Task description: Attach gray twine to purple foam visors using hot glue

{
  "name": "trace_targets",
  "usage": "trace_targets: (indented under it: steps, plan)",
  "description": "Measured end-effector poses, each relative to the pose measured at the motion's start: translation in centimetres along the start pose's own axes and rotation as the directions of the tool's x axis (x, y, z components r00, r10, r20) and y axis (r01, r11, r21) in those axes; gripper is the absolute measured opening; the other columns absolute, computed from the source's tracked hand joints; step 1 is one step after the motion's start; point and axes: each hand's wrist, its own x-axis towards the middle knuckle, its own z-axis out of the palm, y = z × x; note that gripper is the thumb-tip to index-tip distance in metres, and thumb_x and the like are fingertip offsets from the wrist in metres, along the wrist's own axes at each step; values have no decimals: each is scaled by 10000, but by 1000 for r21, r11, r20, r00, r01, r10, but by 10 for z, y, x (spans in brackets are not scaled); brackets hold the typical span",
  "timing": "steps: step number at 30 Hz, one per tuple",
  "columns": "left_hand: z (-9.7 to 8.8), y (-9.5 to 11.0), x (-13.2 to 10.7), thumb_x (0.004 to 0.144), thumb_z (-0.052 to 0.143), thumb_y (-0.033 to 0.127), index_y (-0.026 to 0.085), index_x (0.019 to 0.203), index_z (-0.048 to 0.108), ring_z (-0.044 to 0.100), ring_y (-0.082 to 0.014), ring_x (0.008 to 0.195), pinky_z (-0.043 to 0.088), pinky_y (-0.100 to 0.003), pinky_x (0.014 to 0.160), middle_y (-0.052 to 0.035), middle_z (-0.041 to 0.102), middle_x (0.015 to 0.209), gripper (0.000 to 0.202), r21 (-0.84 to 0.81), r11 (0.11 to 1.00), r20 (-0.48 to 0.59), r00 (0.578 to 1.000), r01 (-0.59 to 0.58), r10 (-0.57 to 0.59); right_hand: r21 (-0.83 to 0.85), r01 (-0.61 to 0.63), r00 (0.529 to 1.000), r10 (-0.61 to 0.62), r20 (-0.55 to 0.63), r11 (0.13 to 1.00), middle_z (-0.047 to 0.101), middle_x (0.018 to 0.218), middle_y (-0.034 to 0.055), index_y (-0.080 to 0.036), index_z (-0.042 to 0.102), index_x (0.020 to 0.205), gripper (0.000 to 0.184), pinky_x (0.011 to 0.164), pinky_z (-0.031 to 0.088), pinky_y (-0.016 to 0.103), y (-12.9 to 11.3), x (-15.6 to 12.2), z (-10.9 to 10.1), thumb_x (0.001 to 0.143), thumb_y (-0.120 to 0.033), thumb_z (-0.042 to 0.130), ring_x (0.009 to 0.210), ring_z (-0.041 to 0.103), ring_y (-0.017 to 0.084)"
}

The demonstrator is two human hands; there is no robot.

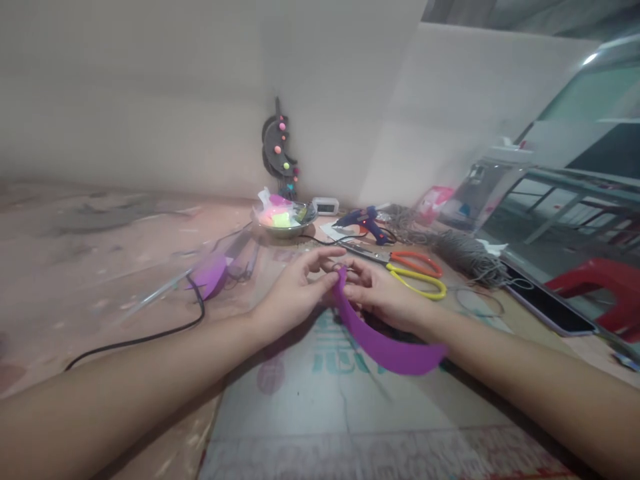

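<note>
The person's left hand (305,280) and right hand (377,291) come close together, both grips pinching one end of a purple strip (387,348); its loose end curves out beside the right forearm (495,350), above a printed sheet (280,417). Just past them I see orange-and-yellow-handled scissors (395,256), then a blue glue gun (369,221) and a filled bowl (286,232) farther back on the worktop (125,267), grey yarn (467,257) off to the right.

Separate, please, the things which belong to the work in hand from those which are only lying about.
Likely in the work:
curved purple strip, held
orange-and-yellow-handled metal scissors
dark-blue glue gun

Apparently just lying about:
flat black-screened phone
small white rectangular device
red plastic stool
</note>
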Motion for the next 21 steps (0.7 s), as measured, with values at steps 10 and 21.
trace_targets:
  steps: [10,21]
  plan:
    - [-1,0,7,819,595,300,143,939,632,601,-145,735,474,-270,669,-51,653,874,201,-104,976,-39,980,192,-197,-259,-19,969,-46,-242,966,431,459,-94,-183,532,742,362,401,287,188,0,-2,-1,783,-494,711,390,393,59]
    - [-1,3,6,763,706,423,143,834,623,547,-106,565,413,-230,537,14,609,640,301,-70,967,42,969,245,-242,-584,29,933,-232,-276,812,518,615,-41,-183,569,752,326,436,343,215,3,-1,-4,833,-492,638,481,453,83]
